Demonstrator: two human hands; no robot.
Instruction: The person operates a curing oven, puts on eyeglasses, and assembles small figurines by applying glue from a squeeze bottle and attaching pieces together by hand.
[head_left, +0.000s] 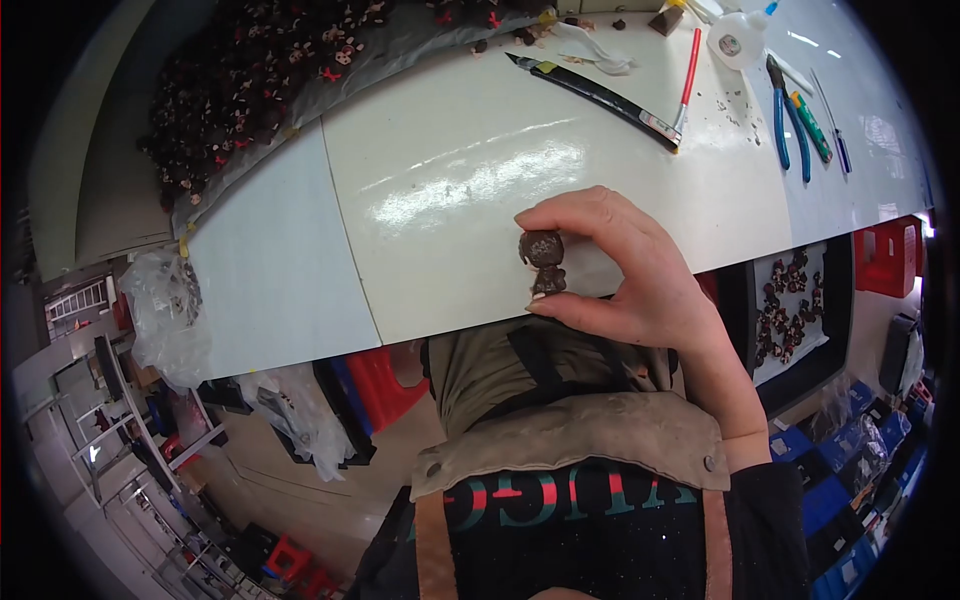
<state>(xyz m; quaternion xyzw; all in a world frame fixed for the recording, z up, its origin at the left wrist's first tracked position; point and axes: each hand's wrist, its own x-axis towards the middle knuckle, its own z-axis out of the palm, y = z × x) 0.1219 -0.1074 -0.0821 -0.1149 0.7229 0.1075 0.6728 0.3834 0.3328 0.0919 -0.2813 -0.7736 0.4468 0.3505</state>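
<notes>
Dark-brown figurine, head view: located just right of centre frame, over the near part of the white bench. Right grip held it narrowly between thumb and fingertips. Left grip: state could not be told. Upper centre to right: black cutter lay near a red-handled brush; white bottle and blue-handled pliers lay farther right. Upper left: heap of small dark pieces. Lower right: black tray contained similar dark pieces.

Held fig. detail too sm.; pile cut @ top.
</notes>
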